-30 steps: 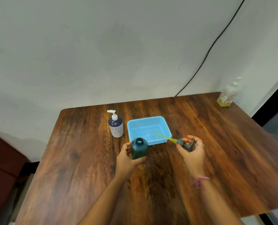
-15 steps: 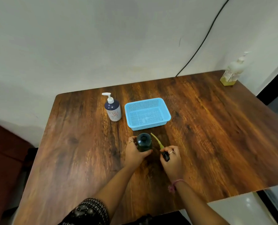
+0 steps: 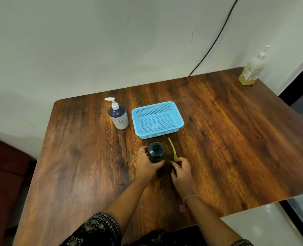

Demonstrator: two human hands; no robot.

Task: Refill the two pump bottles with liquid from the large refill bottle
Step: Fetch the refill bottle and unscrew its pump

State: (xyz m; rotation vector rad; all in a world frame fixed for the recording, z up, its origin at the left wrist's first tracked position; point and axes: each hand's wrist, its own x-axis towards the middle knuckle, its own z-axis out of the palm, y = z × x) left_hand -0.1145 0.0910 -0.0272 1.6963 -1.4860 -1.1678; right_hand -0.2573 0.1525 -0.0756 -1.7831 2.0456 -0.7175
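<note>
Dark green and uncapped, the small bottle [image 3: 156,152] stands upright near the middle of the wooden table [image 3: 235,139], just in front of the near rim of the blue mesh basket [image 3: 157,119]. The left hand [image 3: 146,163] is wrapped around the bottle's side and clamped on it, apparently to keep it steady while its neck is open. The right hand [image 3: 181,168] is closed on the dark head of the removed pump [image 3: 173,153], whose yellow-green dip tube lies on or just over the wood, angled away toward the basket; holding it low beside the bottle suggests it is being laid aside so the neck is free for pouring, though whether the head already rests on the table cannot be told. Toward the far left edge, just left of the basket, a navy pump bottle [image 3: 118,116] with a white pump is upright and capped, so it looks not yet opened. At the far right corner, well apart from everything else, is a pale bottle of yellowish liquid [image 3: 251,71] with its pump on, probably the refill source, though its size is hard to judge. The basket holds nothing visible. By this layout the task seems to be at an early stage, with no pouring begun.
</note>
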